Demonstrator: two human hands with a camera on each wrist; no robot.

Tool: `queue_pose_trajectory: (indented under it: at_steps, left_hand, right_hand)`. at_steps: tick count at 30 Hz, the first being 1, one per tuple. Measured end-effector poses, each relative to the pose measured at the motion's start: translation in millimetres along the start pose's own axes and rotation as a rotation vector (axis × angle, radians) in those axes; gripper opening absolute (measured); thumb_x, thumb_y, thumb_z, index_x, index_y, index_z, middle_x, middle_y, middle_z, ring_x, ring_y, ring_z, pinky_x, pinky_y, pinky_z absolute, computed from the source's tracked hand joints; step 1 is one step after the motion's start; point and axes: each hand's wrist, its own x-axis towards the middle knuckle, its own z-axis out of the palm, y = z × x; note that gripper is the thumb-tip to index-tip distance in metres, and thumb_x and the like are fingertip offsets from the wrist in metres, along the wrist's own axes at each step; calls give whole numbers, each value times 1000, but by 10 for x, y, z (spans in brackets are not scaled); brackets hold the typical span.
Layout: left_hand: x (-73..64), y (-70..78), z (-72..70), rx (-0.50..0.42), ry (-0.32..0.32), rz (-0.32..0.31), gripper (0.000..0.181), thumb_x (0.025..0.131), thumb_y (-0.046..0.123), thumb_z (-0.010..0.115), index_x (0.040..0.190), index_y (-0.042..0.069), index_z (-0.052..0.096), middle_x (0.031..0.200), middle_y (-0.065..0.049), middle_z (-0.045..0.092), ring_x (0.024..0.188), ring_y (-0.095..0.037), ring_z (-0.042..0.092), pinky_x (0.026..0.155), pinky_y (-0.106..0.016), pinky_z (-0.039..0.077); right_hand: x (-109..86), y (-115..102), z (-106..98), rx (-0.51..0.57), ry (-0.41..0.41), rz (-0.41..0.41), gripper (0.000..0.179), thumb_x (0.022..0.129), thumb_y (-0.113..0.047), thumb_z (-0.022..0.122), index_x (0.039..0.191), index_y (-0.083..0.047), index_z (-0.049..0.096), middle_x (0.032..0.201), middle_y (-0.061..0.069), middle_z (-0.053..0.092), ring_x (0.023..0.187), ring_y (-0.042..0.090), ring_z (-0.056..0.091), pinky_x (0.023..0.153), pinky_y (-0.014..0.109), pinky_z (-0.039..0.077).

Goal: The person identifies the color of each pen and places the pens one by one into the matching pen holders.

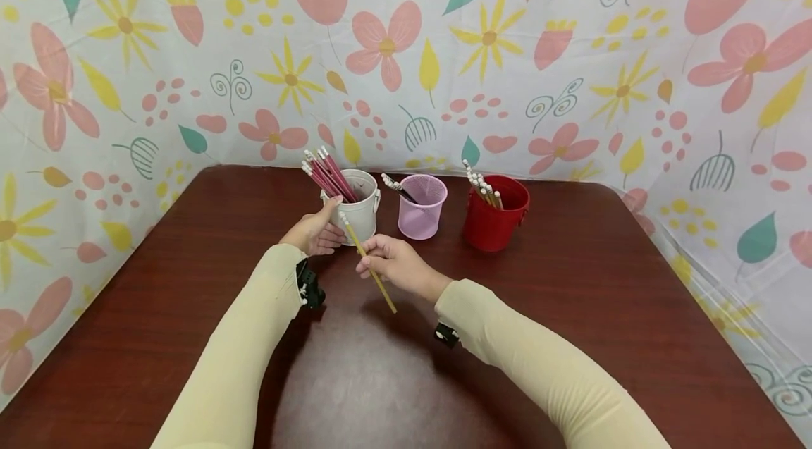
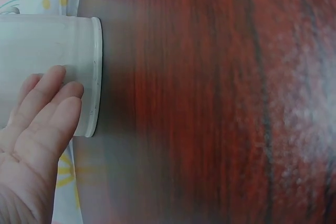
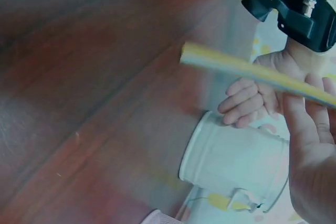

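Just ahead of the right hand, which pinches a yellow pencil clear of the table, the left hand lies flat-fingered against the white cup, so the pencil looks pulled out but not yet placed.

Both my arms reach forward toward twelve o'clock, in pale yellow sleeves with a black strap at each wrist. My left hand lies at about eleven o'clock from the right one, palm turned inward, fingers nearly straight and close together, thumb up. My right hand sits just beside it, fingers curled in a pinch with the thumb. The two hands are near each other but apart.
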Motion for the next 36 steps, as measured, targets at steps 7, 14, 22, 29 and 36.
queue_pose_trajectory:
  at_steps: [7,14,22,29,36]
  left_hand:
    - [3,-5,-15,3,-10,0,73,89,65,42,97,-6,58,82,-11,65,96,-30,63,91,-43,49]
    - [3,-6,-3,18,-10,-5,74,90,65,41,100,-6,58,83,-10,65,95,-29,63,91,-43,49]
    - [29,1,-7,24,-7,-15,80,90,64,39,111,-11,56,91,-14,66,102,-30,62,93,-43,48]
    - [35,-8,16,31,-17,-20,85,91,65,38,120,-13,53,99,-18,65,112,-34,58,96,-43,46]
    - [32,-2,11,26,-10,-20,85,90,65,38,119,-14,53,97,-17,65,112,-35,58,96,-44,45]
  right_hand:
    - [20,-96,-33,-127,74,-146,13,84,2,66,95,9,64,87,15,68,77,6,60,71,23,49]
    - [40,-177,-129,-154,115,-197,14,81,3,68,93,11,65,82,9,67,74,5,57,71,22,47]
    - [59,-352,-327,-148,186,-188,17,81,5,68,96,13,65,86,14,68,73,5,58,69,22,49]
    - [115,-469,-573,-107,260,-155,15,81,6,67,95,13,65,79,8,67,66,5,58,64,20,48]
    - [51,-566,-917,-129,287,-78,21,84,1,66,102,12,65,91,18,69,73,8,61,71,28,53]
